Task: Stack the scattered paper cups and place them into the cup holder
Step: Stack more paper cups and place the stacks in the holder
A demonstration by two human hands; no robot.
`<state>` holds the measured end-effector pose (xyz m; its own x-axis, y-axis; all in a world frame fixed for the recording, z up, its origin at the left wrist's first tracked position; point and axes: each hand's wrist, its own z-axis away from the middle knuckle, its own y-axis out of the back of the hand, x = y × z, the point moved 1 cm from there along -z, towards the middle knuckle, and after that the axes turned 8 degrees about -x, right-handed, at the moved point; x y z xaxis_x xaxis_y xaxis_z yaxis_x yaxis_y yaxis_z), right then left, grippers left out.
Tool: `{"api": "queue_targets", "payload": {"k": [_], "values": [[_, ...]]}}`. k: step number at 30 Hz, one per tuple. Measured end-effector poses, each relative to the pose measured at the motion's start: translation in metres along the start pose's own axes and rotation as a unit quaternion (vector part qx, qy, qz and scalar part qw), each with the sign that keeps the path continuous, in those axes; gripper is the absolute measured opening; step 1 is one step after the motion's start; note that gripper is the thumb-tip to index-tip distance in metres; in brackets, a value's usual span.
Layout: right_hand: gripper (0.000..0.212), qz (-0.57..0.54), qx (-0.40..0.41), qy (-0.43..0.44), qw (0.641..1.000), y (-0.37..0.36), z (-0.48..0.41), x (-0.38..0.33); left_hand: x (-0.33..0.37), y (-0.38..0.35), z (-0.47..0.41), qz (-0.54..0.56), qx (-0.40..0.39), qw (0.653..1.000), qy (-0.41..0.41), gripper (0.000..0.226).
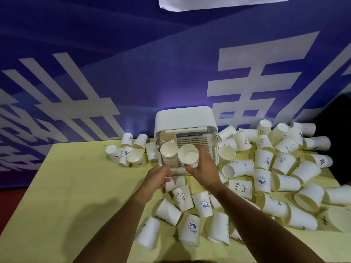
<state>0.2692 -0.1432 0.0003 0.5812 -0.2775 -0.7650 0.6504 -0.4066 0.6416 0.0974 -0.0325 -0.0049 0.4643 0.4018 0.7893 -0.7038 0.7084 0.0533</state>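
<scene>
A white box-shaped cup holder (182, 116) stands at the back of the yellow table (66, 186), its front open. A stack of paper cups (168, 151) stands in its left side. My right hand (203, 168) grips another stack of cups (188, 154) at the holder's opening, mouth facing me. My left hand (157, 179) hovers just below the holder's front left corner with relaxed fingers and holds nothing. Several loose white printed cups (201, 204) lie on the table below my hands.
Many scattered cups (281, 162) cover the table's right side, and a small cluster of cups (131, 150) sits left of the holder. A blue banner wall (114, 63) stands right behind the table. Bare tabletop shows at the left and front left.
</scene>
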Motion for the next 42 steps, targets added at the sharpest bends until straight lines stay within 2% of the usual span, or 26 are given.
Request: {"api": "queue_targets", "payload": {"k": [8, 12, 17, 19, 24, 32, 38, 42], "values": [[0.082, -0.03, -0.016, -0.027, 0.999, -0.004, -0.024, 0.004, -0.018, 0.014, 0.013, -0.008, 0.059, 0.998, 0.015, 0.02], [0.081, -0.037, -0.015, -0.031, 0.999, -0.009, -0.031, 0.003, -0.025, 0.022, 0.016, -0.005, 0.09, 0.995, 0.033, 0.016], [0.089, 0.031, -0.06, -0.061, 0.996, -0.018, -0.031, 0.01, -0.029, 0.03, 0.018, -0.004, 0.108, 0.994, 0.025, 0.017], [0.089, 0.056, -0.05, -0.068, 0.995, -0.021, -0.031, 0.011, -0.03, 0.033, 0.018, -0.003, 0.108, 0.994, 0.018, 0.018], [0.065, 0.102, 0.005, 0.047, 0.994, -0.027, -0.029, -0.007, -0.029, 0.043, 0.014, -0.01, 0.129, 0.991, 0.022, 0.018], [0.055, 0.084, -0.088, 0.143, 0.982, -0.077, -0.034, -0.058, -0.025, 0.082, 0.006, -0.015, 0.152, 0.988, 0.023, 0.022], [0.067, 0.114, -0.171, 0.107, 0.973, -0.124, -0.055, -0.083, -0.025, 0.13, 0.008, -0.002, 0.174, 0.985, 0.003, 0.022], [0.072, 0.137, -0.202, 0.079, 0.966, -0.153, -0.071, -0.095, -0.027, 0.168, 0.006, 0.008, 0.18, 0.984, 0.0, 0.033]]}}
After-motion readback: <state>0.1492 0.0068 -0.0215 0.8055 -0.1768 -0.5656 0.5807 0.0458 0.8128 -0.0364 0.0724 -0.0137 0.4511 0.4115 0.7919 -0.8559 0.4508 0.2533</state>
